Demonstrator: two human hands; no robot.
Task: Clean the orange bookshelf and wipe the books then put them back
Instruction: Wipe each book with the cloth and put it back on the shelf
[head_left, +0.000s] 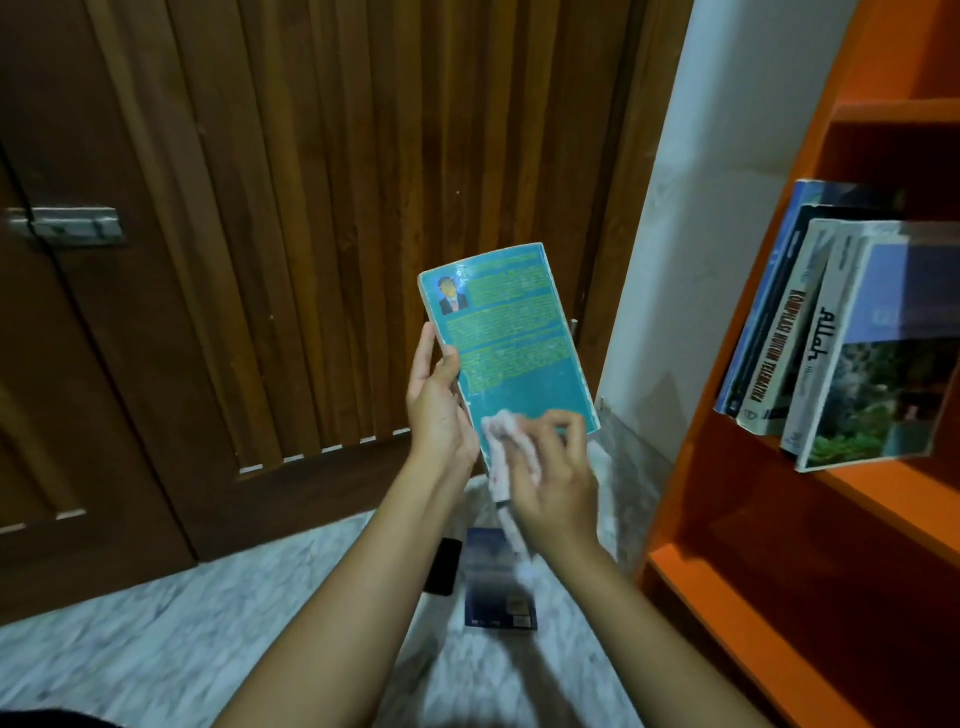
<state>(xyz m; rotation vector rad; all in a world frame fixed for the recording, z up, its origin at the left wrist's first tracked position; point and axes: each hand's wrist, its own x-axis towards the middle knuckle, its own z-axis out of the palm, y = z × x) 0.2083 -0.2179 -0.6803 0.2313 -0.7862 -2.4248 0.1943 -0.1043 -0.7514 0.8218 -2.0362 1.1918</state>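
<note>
Left hand (434, 400) clasps the teal book (511, 343), right hand (558, 483) pinches a cloth (498, 447) on it; beneath lie a blue book (498, 597) and perhaps a phone (444, 569).

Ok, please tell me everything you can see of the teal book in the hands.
The teal book is a paperback with its back cover toward the camera: a small portrait photo at top left and blocks of yellowish text, too blurred to read. It is held upright, leaning slightly left. The left hand grips its left edge; the right hand presses a pale pink cloth on its lower part.
</note>
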